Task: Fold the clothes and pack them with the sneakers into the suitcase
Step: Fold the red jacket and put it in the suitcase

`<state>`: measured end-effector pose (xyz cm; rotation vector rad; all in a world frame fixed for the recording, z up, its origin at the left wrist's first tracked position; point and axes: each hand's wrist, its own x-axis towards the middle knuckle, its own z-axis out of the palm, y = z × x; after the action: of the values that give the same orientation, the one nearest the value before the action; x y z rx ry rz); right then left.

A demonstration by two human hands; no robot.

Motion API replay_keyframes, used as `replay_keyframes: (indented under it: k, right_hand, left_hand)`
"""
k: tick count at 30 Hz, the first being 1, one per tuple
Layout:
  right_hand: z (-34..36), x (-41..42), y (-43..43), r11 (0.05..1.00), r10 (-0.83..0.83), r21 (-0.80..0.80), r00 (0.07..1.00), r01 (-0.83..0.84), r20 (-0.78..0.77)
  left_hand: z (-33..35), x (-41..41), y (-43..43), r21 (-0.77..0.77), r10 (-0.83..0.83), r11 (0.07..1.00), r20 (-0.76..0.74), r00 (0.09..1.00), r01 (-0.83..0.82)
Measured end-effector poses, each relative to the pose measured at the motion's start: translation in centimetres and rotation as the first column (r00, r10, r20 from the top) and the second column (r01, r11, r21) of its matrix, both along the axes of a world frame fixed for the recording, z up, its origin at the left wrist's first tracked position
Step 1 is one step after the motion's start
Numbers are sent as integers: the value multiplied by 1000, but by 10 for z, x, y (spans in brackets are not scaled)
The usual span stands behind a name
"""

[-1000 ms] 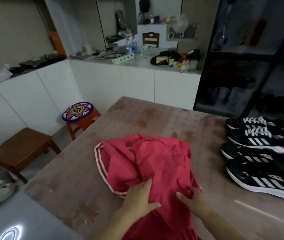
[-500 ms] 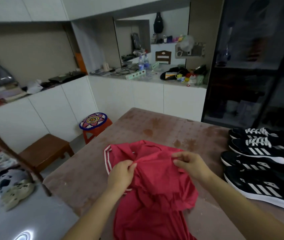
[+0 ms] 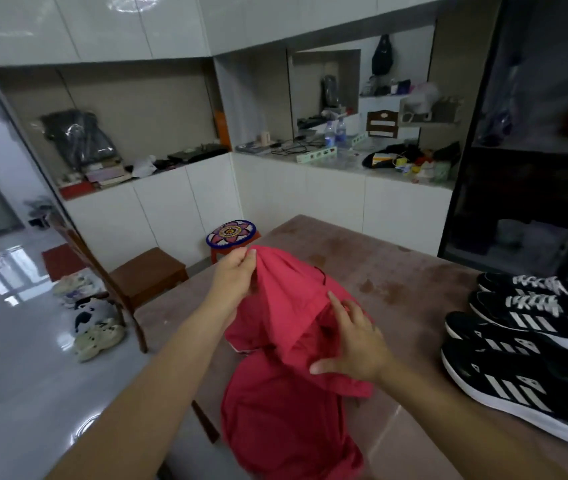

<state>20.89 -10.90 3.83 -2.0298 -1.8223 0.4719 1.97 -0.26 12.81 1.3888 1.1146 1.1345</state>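
The person's left hand [image 3: 236, 277] was raised a little left of the frame's centre, thumb and fingertips pinched on a bunched edge of the red garment [image 3: 286, 414] and holding that part up off the table [image 3: 390, 271]. From the pinch the cloth fell away in a loose ridge toward the lower middle of the frame, where the rest of it lay crumpled near the table's near edge. The right hand [image 3: 357, 344] lay flat on the garment just right of centre, fingers straight and spread, thumb stuck out to the side, gripping nothing. Along the right edge of the frame four black sneakers [image 3: 532, 344] with white stripes stood side by side on the table, apart from the red cloth. Past the table's far left corner stood a stool [image 3: 230, 232] with a flower-patterned seat, and beside it a brown wooden chair [image 3: 151, 271]. On the glossy floor at the left lay a few pale shoes [image 3: 99, 336].
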Motion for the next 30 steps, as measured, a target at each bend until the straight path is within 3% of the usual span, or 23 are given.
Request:
replay_keyframes:
  k: [3, 6, 8, 11, 13, 15, 16, 17, 19, 21, 22, 24, 26, 28, 30]
  right_hand:
    - [10, -24, 2, 957, 78, 289, 986, -32, -149]
    - [31, -18, 13, 844, 48, 488, 875, 221, -481]
    - [44, 4, 20, 801, -74, 430, 782, 416, -619]
    - [42, 58, 25, 749, -265, 299, 681, 591, -683]
    - [36, 99, 23, 680, -384, 213, 589, 701, -711]
    - [25, 134, 22, 671, -526, 127, 589, 731, -613]
    - [21, 146, 22, 709, -584, 61, 634, 702, -508]
    - [11, 153, 26, 728, -641, -38, 661, 685, -390]
    - [-12, 164, 29, 670, -734, -248, 675, 700, -78]
    - [-18, 150, 20, 745, -450, -413, 852, 523, 267]
    - [-12, 136, 16, 783, -324, -416, 874, 462, 362]
    - [-4, 101, 7, 872, -269, -299, 890, 388, 369]
    - [-4, 51, 12, 950, -216, -146, 921, 274, 325]
    - [-28, 7, 12, 1000, -4, 18, 913, -4, 407]
    - [-71, -40, 10, 972, 222, -20, 898, -232, 379]
  left_hand:
    - [9, 8, -24, 6, -61, 998, -53, 997, 61]
    - [20, 17, -47, -49, -278, 961, -159, 947, 274]
    - [21, 14, -51, -50, -286, 958, -220, 933, 282]
    - [9, -2, -44, -34, -154, 988, -336, 929, 151]
    - [-13, -19, -37, -32, -75, 997, -472, 879, 68]
    - [-36, -37, -31, -76, -52, 997, -567, 822, 11]
    - [-47, -44, -29, -111, -59, 994, -592, 804, -8]
    - [-59, -50, -27, -142, -75, 990, -616, 784, -17]
    - [-82, -62, -20, -208, -136, 978, -666, 734, -8]
    - [-104, -67, -8, -228, -176, 974, -724, 667, 9]
    - [-119, -69, 5, -227, -189, 974, -749, 634, 23]
    - [-139, -68, 22, -191, -195, 979, -801, 566, 66]
    - [-151, -65, 34, -188, -204, 978, -807, 554, 86]
    - [-170, -67, 45, -227, -253, 967, -764, 594, 119]
    - [-225, -78, 75, -303, -352, 934, -702, 619, 187]
